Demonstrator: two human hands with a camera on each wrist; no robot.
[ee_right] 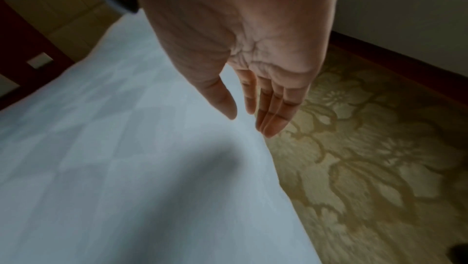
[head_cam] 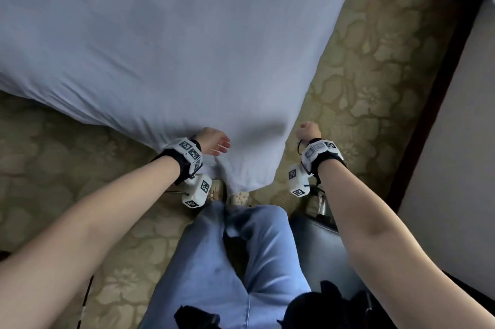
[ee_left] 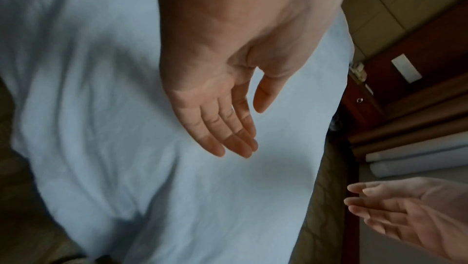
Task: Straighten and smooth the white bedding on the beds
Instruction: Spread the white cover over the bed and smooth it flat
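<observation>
Both our hands hover open at the near corner of the white bedding.

Low in the head view, our left hand is held over the corner with fingers straight and together, thumb apart; our right hand hangs beside the edge, over the carpet, fingers relaxed, holding nothing. The white bedding fills the upper left, mostly smooth, creased along the lower-left edge.

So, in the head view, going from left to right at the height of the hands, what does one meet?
Floral carpet → left hand → hanging corner of the white bedding → right hand → dark wooden frame → second white bed.
</observation>
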